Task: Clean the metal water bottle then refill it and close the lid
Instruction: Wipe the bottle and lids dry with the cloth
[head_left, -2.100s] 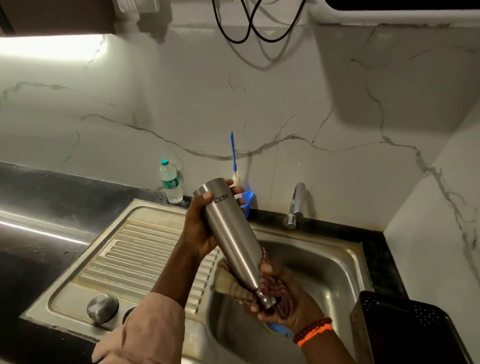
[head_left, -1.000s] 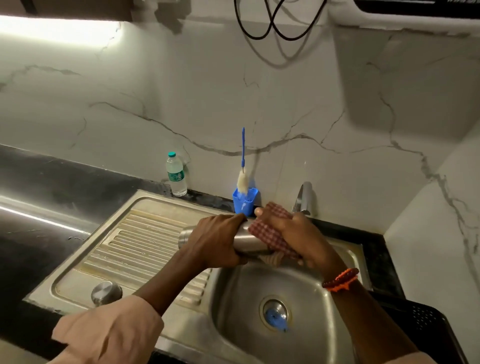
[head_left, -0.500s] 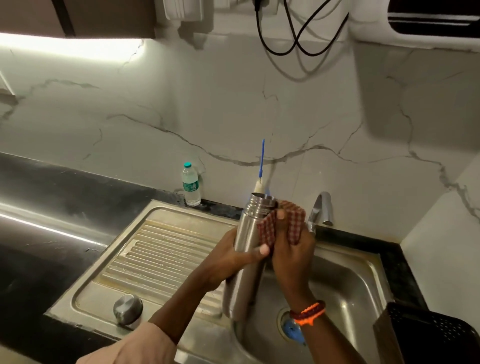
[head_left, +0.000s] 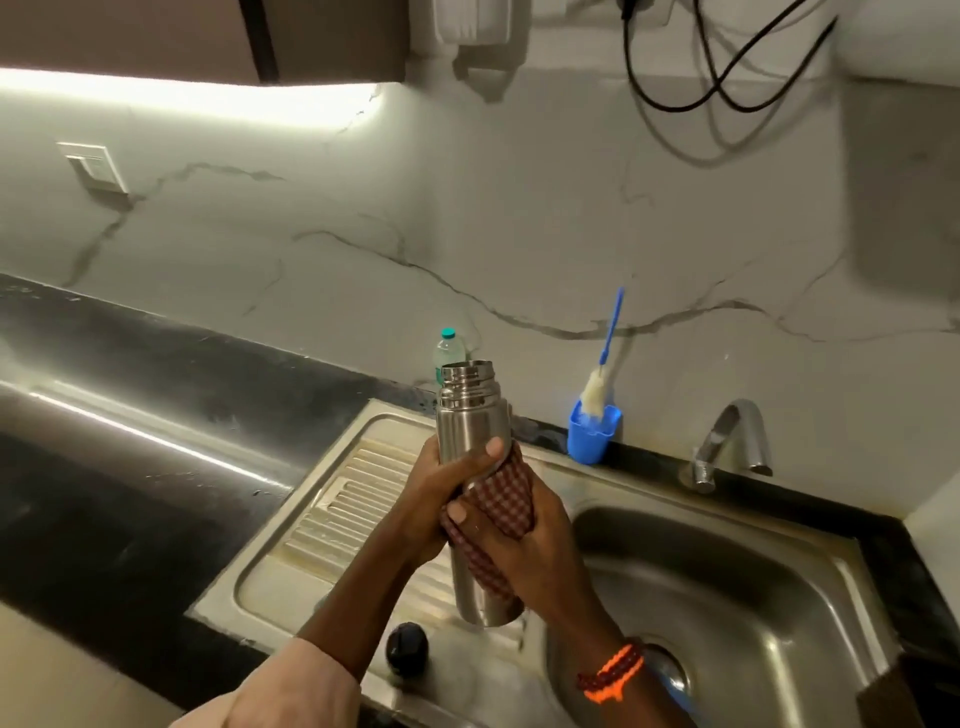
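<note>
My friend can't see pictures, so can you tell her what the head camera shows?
Over a steel sink, the left hand grips an upright, lidless shiny metal water bottle while the right hand wraps a red checked cloth around its middle. A blue cup holding a bottle brush stands behind, beside a chrome tap.

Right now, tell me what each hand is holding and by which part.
The left hand grips the upright steel water bottle around its upper body, below the open neck. The right hand presses a red checked cloth around the bottle's middle.
</note>
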